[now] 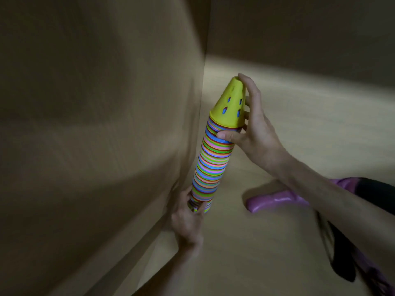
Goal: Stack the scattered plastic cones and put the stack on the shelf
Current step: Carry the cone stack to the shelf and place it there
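Two hands — left hand [188,218], right hand [254,129] — fingers grasping one cone stack [213,154].

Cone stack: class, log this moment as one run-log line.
cone stack tilted, held inside shelf | left hand grips bottom | right hand grips top

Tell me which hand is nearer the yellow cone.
Right. The right hand touches the yellow cone atop the stack; the left hand grips the stack's bottom end, far below it.

My tall stack of cones [210,161], rainbow-striped rims under a holed yellow top, tilts beside the shelf [277,129] side wall.
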### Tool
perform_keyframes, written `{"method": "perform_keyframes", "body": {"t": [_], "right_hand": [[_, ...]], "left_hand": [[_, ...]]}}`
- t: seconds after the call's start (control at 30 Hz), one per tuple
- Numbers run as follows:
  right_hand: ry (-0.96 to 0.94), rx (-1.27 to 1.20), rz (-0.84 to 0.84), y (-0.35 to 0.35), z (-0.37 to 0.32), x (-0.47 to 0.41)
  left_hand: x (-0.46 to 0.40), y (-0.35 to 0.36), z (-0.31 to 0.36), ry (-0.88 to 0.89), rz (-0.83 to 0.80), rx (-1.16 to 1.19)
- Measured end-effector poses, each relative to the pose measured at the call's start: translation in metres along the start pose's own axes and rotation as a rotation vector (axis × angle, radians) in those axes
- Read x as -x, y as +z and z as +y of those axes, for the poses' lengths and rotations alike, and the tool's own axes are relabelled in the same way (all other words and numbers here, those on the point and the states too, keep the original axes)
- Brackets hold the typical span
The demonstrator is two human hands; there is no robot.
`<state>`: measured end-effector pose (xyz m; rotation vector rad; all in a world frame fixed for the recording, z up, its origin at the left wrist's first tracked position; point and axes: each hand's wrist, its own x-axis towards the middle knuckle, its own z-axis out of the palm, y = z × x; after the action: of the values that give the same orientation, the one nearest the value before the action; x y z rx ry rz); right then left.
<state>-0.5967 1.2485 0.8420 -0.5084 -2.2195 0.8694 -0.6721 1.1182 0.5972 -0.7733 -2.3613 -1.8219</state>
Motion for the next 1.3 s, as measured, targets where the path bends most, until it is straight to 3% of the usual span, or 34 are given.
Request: {"method": "perform_keyframes", "body": {"t": [0.23, 0.4, 0.57, 0.7, 0.83, 0.93, 1.07, 1.3], "right_hand": [[-0.176, 0.069, -0.076, 0.018, 0.019, -0.042], [-0.207, 0.077, 0.015, 0.024, 0.041, -0.071], [-0.245, 0.114, 0.055, 0.024, 0.064, -0.096], [-0.251, 0.144, 0.031, 0.025, 0.073, -0.109], [-0.180, 0.230, 0.062, 0.025, 0.069, -0.107], [-0.202, 0.231, 0.072, 0.024, 0.068, -0.104], [-0.168, 0.224, 0.079, 0.021, 0.068, -0.103], [-0.124, 0.217, 0.024, 0.020, 0.059, -0.104]], "left_hand": [[-0.038, 0.045, -0.005, -0.127, -0.003, 0.074], [-0.057, 0.067, -0.029, -0.168, -0.345, 0.188], [-0.089, 0.075, -0.028, -0.213, -0.551, 0.348], [-0.089, 0.080, -0.012, -0.186, -0.556, 0.203], [-0.068, 0.078, 0.014, -0.164, -0.423, 0.067], [-0.069, 0.083, 0.014, -0.258, -0.480, 0.093], [-0.070, 0.080, 0.007, -0.242, -0.584, 0.112], [-0.080, 0.071, 0.011, -0.267, -0.602, 0.071]]}}
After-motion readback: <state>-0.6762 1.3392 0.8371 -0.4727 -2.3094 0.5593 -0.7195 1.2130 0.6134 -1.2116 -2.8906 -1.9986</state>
